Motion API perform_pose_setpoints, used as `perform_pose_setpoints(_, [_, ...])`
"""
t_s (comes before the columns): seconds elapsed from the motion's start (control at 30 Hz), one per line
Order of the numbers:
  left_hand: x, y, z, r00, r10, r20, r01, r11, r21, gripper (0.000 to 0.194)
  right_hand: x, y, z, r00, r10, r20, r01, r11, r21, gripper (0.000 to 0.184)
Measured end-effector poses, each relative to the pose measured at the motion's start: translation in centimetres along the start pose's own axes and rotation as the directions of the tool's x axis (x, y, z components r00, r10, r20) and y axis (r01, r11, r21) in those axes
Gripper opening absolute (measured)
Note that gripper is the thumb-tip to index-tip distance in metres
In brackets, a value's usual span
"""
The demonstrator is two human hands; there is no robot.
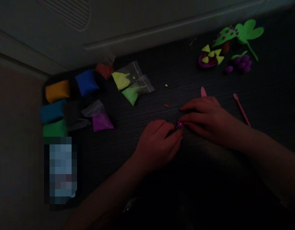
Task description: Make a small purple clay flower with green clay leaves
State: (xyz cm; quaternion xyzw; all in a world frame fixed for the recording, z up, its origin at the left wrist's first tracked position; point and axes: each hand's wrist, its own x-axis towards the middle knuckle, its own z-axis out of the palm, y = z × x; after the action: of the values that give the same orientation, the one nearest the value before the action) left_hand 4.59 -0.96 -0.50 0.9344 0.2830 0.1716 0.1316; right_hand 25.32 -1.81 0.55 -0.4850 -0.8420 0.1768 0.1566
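A tiny purple clay flower (180,124) with a yellow centre sits between my hands, low over the dark tabletop. My left hand (159,142) comes from the lower left, its thumb and forefinger closed around the flower's near side. From the right, my right hand (206,118) pinches at the flower's petals with its fingertips, one finger held out above. The fingers partly hide the flower's underside. Just beyond the right hand, a pink modelling tool (203,91) shows only its tip. A small red clay bit (166,105) and a yellow clay crumb (166,85) lie past the fingers.
Soft clay packets, among them a blue one (87,83), an orange one (57,91) and a purple bag (101,121), lie at left. Finished-looking clay pieces, including grapes (242,64) and a purple dish (205,64), stand at back right. Another pink tool (242,110) lies right.
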Motion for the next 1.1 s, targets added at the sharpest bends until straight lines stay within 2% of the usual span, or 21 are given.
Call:
perform_pose_setpoints(0.6, [0.04, -0.01, -0.09, 1.0, 0.019, 0.006, -0.019, 0.999, 0.036, 0.023, 0.05, -0.12, -0.08, 1.0, 0.003, 0.008, -0.003, 1.0, 0.004, 0.022])
perform_pose_setpoints(0.87, [-0.35, -0.13, -0.1, 0.996, 0.04, -0.075, -0.042, 0.999, -0.021, 0.015, -0.06, 0.05, 0.1, 1.0, -0.01, -0.013, 0.01, 1.0, -0.016, 0.022])
perform_pose_setpoints(1.1, [-0.2, -0.11, -0.26, 0.998, 0.035, -0.054, -0.036, 0.999, -0.004, 0.022, -0.01, 0.11, 0.14, 1.0, -0.008, -0.006, 0.008, 1.0, -0.022, 0.022])
